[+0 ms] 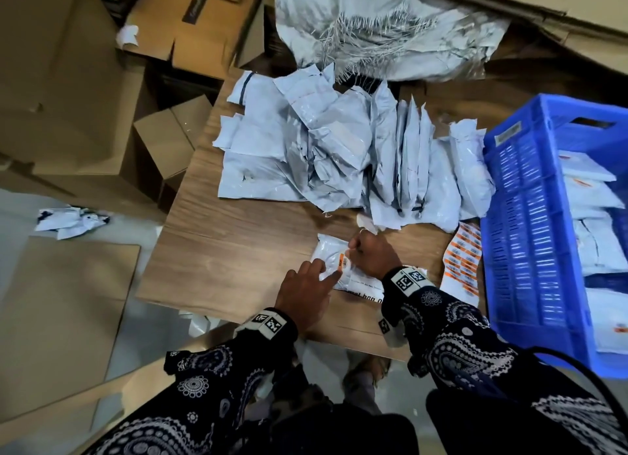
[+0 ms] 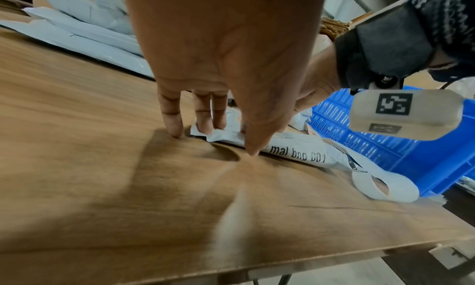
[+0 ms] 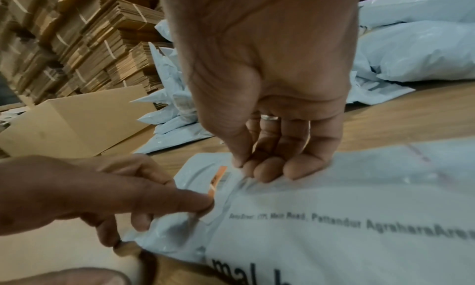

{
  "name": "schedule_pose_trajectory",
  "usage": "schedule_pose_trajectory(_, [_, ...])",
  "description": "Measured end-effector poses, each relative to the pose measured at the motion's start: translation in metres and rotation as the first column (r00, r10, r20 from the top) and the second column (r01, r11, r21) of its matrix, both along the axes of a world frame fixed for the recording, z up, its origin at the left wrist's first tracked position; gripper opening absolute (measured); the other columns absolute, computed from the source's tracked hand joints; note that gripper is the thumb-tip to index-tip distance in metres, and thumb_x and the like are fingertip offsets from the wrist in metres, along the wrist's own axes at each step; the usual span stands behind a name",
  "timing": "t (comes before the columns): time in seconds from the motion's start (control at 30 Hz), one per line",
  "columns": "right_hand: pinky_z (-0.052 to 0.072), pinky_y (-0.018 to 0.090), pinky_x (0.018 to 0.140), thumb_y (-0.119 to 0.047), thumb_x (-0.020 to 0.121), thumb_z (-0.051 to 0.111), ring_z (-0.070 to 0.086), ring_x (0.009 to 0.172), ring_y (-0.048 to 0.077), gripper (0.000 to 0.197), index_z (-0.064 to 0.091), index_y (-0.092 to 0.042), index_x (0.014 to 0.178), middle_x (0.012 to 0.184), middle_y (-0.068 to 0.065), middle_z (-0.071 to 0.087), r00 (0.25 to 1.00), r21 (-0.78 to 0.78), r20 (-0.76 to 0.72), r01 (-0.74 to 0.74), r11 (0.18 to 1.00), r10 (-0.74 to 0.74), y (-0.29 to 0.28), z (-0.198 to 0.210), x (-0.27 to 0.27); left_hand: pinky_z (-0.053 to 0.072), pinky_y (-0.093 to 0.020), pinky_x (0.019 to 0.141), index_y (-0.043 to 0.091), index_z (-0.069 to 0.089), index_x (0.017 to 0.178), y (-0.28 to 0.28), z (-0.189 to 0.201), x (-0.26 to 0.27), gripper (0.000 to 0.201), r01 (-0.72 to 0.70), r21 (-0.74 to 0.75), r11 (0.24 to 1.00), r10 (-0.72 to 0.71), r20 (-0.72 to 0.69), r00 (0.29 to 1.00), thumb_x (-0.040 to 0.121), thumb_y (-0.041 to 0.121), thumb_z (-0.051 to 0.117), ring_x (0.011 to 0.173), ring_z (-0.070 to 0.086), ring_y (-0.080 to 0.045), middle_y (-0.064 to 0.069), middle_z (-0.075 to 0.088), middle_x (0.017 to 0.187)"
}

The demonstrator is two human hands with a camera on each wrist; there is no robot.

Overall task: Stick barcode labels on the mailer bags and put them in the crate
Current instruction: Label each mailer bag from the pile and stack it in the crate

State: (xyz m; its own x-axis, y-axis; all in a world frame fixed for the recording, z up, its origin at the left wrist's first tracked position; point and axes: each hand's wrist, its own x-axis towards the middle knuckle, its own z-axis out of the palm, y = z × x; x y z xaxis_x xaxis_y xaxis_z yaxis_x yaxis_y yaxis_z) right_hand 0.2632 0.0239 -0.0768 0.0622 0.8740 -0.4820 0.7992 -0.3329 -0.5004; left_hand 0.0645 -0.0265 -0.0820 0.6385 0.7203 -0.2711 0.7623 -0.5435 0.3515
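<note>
One pale grey mailer bag (image 1: 328,250) (image 3: 334,198) lies flat near the front of the wooden table (image 1: 238,237). A barcode label (image 1: 343,262) (image 3: 221,179) with an orange end lies on it. My left hand (image 1: 323,271) (image 2: 205,131) has straight fingers, and its index fingertip (image 3: 203,204) presses the label's orange end. My right hand (image 1: 351,250) (image 3: 246,167) is curled, thumb against fingertips, pinching the label's other end on the bag. The blue crate (image 1: 530,250) (image 2: 385,147) stands at the right with several bags inside.
A heap of unlabelled mailer bags (image 1: 339,148) fills the back of the table. A sheet of orange labels (image 1: 464,260) lies beside the crate. A curled white strip (image 2: 385,185) rests at the front edge. Cardboard boxes (image 1: 163,141) stand on the left, a woven sack (image 1: 390,29) behind.
</note>
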Motion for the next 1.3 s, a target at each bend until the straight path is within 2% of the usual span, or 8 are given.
schedule_pose_trajectory(0.17, [0.051,0.035,0.078,-0.032,0.082,0.081,0.064,0.086,0.024,0.030,0.056,-0.020,0.091,0.090,0.005,0.067,0.997,0.002,-0.066,0.040,0.999,-0.040,-0.005,-0.001,0.002,0.047,-0.036,0.060,0.037,0.058,0.125,-0.001,0.004,0.000,0.056,-0.048,-0.057,0.997,0.045,-0.045,0.998,0.069,0.035,0.069,0.086,0.060,-0.027,-0.002,0.058,0.112])
schedule_pose_trajectory(0.33, [0.056,0.044,0.076,-0.028,0.089,0.072,0.067,0.077,0.030,0.020,0.056,-0.018,0.087,0.081,0.005,0.068,0.995,0.070,-0.065,0.074,0.995,-0.069,-0.011,-0.007,-0.001,0.045,-0.035,0.062,0.040,0.044,0.146,-0.006,0.004,0.001,0.085,0.004,-0.031,1.000,-0.008,-0.109,0.994,0.067,0.035,0.074,0.087,0.058,-0.026,-0.004,0.058,0.117])
schedule_pose_trajectory(0.53, [0.048,0.033,0.079,-0.024,0.088,0.075,0.062,0.087,0.022,0.019,0.056,-0.019,0.089,0.089,0.002,0.066,0.994,0.066,-0.092,0.060,0.996,-0.054,-0.013,-0.003,0.006,0.050,-0.040,0.068,0.040,0.056,0.133,-0.007,0.001,-0.001,0.062,-0.022,-0.050,0.999,0.017,-0.102,0.995,0.074,0.034,0.074,0.095,0.061,-0.031,-0.009,0.057,0.126])
schedule_pose_trajectory(0.7, [0.051,0.033,0.078,-0.039,0.082,0.079,0.064,0.085,0.025,0.032,0.057,-0.020,0.097,0.089,0.004,0.067,0.991,0.023,-0.083,0.109,0.994,-0.106,-0.018,-0.006,0.007,0.049,-0.041,0.076,0.039,0.031,0.154,-0.011,-0.001,-0.007,0.081,-0.024,0.014,1.000,0.025,-0.072,0.997,0.081,0.038,0.067,0.109,0.056,-0.030,-0.004,0.048,0.142])
schedule_pose_trajectory(0.93, [0.049,0.041,0.086,-0.018,0.093,0.061,0.064,0.102,0.039,0.015,0.063,-0.005,0.101,0.103,0.022,0.069,0.988,0.165,0.064,0.128,0.978,-0.140,-0.023,-0.010,0.001,0.046,-0.037,0.066,0.033,0.057,0.136,-0.021,-0.005,-0.006,0.079,0.011,-0.061,0.998,-0.017,-0.094,0.995,0.058,0.035,0.071,0.092,0.060,-0.031,-0.011,0.060,0.129])
schedule_pose_trajectory(1.1, [0.048,0.042,0.094,-0.050,0.079,0.076,0.054,0.117,0.034,0.042,0.070,-0.016,0.103,0.119,0.011,0.064,0.973,0.066,0.229,0.018,0.998,-0.032,-0.035,-0.003,0.010,0.052,-0.048,0.086,0.024,0.058,0.133,-0.021,-0.003,-0.027,0.057,-0.054,-0.146,0.988,0.064,0.061,0.996,0.077,0.035,0.067,0.120,0.056,-0.038,-0.014,0.047,0.148])
schedule_pose_trajectory(1.2, [0.046,0.042,0.098,-0.039,0.078,0.079,0.056,0.118,0.029,0.020,0.061,-0.029,0.080,0.113,0.002,0.066,0.985,0.016,0.150,0.088,0.996,-0.090,-0.035,0.002,0.011,0.051,-0.047,0.091,0.024,0.058,0.134,-0.020,-0.004,-0.029,0.055,-0.050,-0.148,0.988,0.064,0.093,0.994,0.081,0.035,0.065,0.127,0.053,-0.038,-0.014,0.044,0.151])
schedule_pose_trajectory(1.3, [0.042,0.020,0.075,-0.023,0.083,0.079,0.062,0.093,0.017,0.034,0.052,-0.031,0.065,0.082,-0.007,0.065,0.990,0.029,-0.009,0.140,0.990,-0.140,-0.032,0.014,0.012,0.047,-0.043,0.100,0.028,0.051,0.140,-0.011,0.005,-0.023,0.054,-0.092,-0.133,0.987,0.109,0.123,0.986,0.088,0.044,0.050,0.134,0.047,-0.033,-0.010,0.036,0.156])
